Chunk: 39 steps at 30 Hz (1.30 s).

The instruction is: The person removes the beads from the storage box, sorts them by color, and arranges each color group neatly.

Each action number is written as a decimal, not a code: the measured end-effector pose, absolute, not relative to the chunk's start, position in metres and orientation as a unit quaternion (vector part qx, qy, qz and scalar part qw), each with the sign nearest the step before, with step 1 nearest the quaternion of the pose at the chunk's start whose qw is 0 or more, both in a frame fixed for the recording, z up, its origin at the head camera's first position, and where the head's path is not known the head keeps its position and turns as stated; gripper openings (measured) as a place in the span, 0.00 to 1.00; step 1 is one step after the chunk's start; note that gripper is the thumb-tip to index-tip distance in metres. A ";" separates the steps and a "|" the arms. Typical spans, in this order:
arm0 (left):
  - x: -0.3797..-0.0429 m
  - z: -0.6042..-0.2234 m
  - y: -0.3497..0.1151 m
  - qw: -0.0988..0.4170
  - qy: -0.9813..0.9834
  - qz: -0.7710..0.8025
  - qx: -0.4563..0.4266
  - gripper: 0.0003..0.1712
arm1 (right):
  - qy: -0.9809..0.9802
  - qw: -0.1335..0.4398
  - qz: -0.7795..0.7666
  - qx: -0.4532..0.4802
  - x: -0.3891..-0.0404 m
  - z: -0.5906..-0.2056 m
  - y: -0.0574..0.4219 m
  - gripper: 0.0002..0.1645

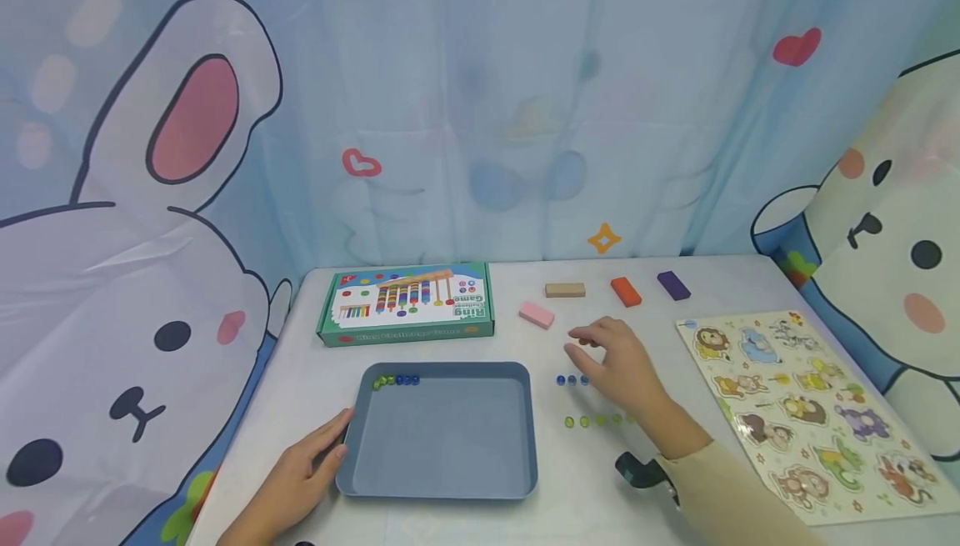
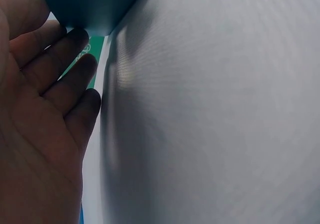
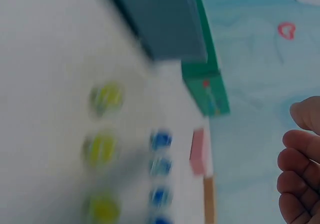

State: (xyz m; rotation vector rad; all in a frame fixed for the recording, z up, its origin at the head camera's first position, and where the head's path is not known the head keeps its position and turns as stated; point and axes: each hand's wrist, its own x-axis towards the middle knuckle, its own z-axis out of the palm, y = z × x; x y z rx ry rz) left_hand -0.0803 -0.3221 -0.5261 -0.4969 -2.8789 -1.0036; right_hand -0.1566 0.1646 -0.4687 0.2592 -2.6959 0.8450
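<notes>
A blue-grey tray (image 1: 450, 438) sits on the white table, with a short row of green and blue marbles (image 1: 396, 380) in its far left corner. My left hand (image 1: 324, 448) lies flat on the table, its straight fingers (image 2: 75, 63) against the tray's left front wall (image 2: 95, 3). My right hand (image 1: 611, 360) hovers just right of the tray, above a row of blue marbles (image 1: 572, 380) and beyond a row of yellow-green marbles (image 1: 600, 420). Its fingers (image 3: 300, 169) are loosely curled and nothing shows in them. The right wrist view is blurred.
A green game box (image 1: 406, 303) lies behind the tray. Pink (image 1: 536, 314), tan (image 1: 565, 289), orange (image 1: 626, 291) and purple (image 1: 673, 285) blocks lie in an arc at the back. An animal puzzle board (image 1: 810, 413) fills the right side. Cartoon curtains surround the table.
</notes>
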 end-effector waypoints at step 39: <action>-0.079 -0.524 -0.319 0.007 -0.931 -0.333 -0.149 0.29 | -0.915 0.003 0.227 0.332 -0.174 -0.501 -0.065 0.25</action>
